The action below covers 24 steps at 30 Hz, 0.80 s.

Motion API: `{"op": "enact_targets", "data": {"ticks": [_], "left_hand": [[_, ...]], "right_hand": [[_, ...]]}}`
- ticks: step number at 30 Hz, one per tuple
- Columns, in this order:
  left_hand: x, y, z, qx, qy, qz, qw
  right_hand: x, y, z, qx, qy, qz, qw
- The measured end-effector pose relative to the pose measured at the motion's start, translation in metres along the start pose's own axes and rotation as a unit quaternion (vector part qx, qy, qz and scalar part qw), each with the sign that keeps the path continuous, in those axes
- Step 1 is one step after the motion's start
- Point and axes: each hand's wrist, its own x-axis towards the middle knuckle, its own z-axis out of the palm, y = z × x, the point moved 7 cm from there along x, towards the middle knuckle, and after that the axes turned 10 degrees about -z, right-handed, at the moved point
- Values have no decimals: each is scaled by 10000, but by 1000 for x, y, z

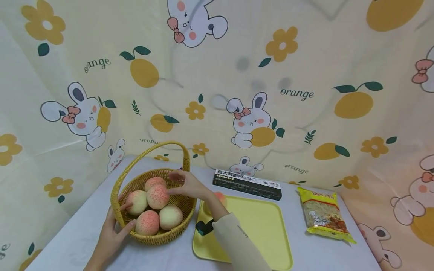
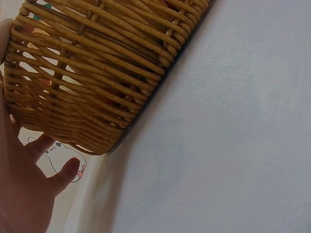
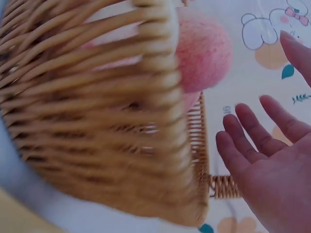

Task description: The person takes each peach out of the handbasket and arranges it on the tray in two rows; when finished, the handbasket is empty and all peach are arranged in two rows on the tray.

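A yellow wicker basket (image 1: 162,238) with a tall arched handle holds several pinkish peaches (image 1: 158,196). My left hand (image 1: 110,235) grips the basket's left rim, with fingertips reaching inside it. In the left wrist view, part of the left hand (image 2: 29,189) lies along the woven side, two fingers sticking out free. Over the basket's right side is my right hand (image 1: 188,185), beside the topmost peach. In the right wrist view, the right hand's (image 3: 277,170) fingers are spread and hold nothing, apart from the upper peach (image 3: 204,53). Another peach (image 1: 221,198) lies on the tray, partly hidden by my forearm.
A yellow tray (image 1: 257,226) lies right of the basket, under my right sleeve. Behind it sits a black pasta box (image 1: 246,185). At the right is a yellow food packet (image 1: 324,215). A printed cloth (image 1: 210,131) rises behind the table.
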Motion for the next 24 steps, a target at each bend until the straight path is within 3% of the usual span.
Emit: {"op": "enact_targets", "data": {"ticks": [9, 18, 24], "left_hand": [[0, -2, 0, -35, -29, -4, 10000], [1, -3, -1, -226, -44, 68, 9997], [3, -3, -3, -97, -4, 128, 9999]], "right_hand": [[23, -7, 15, -320, -526, 112, 9980], [41, -12, 29, -231, -940, 51, 9953], [48, -6, 38, -267, -1276, -20, 9915]]}}
